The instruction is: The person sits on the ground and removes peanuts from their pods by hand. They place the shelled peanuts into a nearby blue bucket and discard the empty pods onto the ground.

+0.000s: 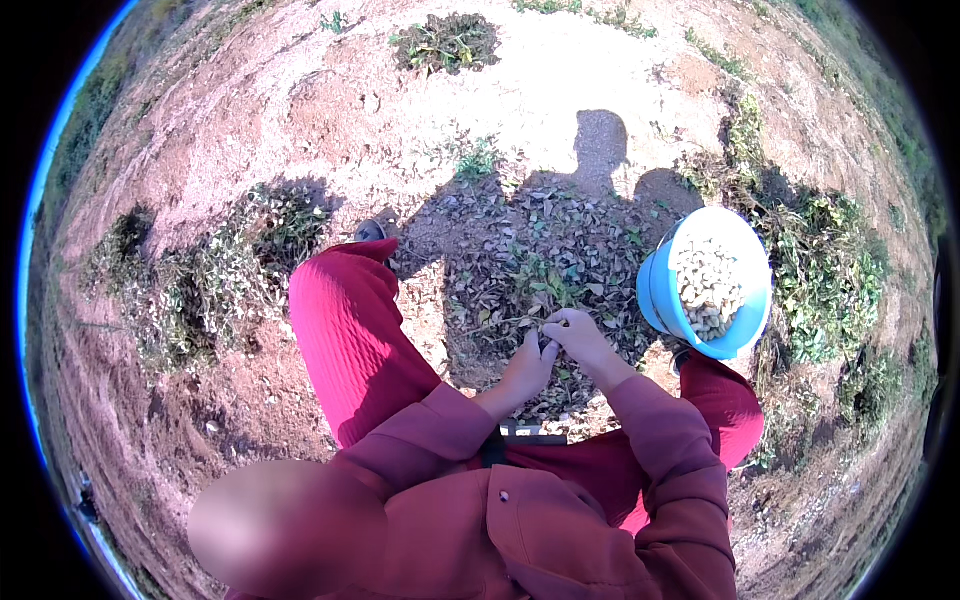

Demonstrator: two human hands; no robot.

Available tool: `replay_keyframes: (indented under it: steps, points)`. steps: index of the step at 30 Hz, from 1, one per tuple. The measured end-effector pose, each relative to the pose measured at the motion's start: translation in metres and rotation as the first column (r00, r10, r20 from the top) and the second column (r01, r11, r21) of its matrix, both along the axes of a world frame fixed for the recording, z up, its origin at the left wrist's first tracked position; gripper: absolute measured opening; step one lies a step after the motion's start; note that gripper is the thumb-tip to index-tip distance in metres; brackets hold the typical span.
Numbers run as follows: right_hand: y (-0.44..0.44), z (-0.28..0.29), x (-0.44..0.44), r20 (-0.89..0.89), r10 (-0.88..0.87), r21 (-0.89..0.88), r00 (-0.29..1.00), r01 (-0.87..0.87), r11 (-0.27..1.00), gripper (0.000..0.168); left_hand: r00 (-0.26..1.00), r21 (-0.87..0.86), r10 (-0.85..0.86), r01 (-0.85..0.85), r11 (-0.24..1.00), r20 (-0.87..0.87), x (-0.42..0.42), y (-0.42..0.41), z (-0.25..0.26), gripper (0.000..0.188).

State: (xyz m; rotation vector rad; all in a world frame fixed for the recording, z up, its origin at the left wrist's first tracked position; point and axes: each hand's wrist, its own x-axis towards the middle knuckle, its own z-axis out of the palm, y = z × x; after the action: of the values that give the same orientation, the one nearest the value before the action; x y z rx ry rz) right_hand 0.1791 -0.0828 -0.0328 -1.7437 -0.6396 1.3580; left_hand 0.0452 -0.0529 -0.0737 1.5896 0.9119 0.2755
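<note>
My left hand (529, 369) and my right hand (580, 339) meet over the leafy ground between my knees. Thin plant stems (517, 321) run out from between the fingers towards the left; the fingers hide what else they hold. Dried and green leaves (547, 247) lie in a layer just beyond the hands. To the right of my right hand, a light blue plastic bucket (651, 289), tilted towards me, holds many pale peanuts in their shells (709, 289).
Heaps of uprooted leafy plants lie at the left (217, 277) and right (832, 277), with a smaller heap (446, 43) farther ahead. Bare reddish soil surrounds them. My knees in red trousers (352, 322) flank the hands, and shadows fall ahead.
</note>
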Motion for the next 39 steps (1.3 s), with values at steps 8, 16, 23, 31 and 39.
replay_keyframes:
  steps: [8, 16, 23, 31, 39]
  points:
    - [0.004, 0.053, 0.086, -0.280, -0.427, 0.289, 0.860, 0.500, 0.817, 0.008, 0.937, -0.116, -0.113, 0.160, 0.980, 0.332, 0.002, 0.005, 0.054, 0.048]
    - [-0.037, 0.149, 0.232, 0.058, -0.852, 0.708, 0.521, 0.580, 0.403, 0.070, 0.982, -0.123, -0.189, 0.189, 0.974, 0.015, 0.000, 0.003, 0.044, 0.054]
    - [-0.135, 0.055, 0.282, 0.966, -0.249, 0.155, 0.064, 0.626, 0.764, 0.068, 0.986, -0.091, -0.166, 0.163, 0.982, -0.024, 0.004, 0.003, 0.018, 0.053]
    - [-0.213, -0.005, 0.293, 0.216, -0.932, -0.040, 0.291, 0.957, 0.289, 0.050, 0.988, -0.115, -0.155, 0.152, 0.982, -0.019, 0.007, 0.002, -0.007, 0.050]
    - [-0.201, -0.037, 0.278, 0.037, -0.903, -0.204, 0.428, 0.888, 0.412, 0.008, 0.997, -0.292, -0.078, 0.072, 0.954, -0.008, 0.005, 0.010, -0.010, 0.042]
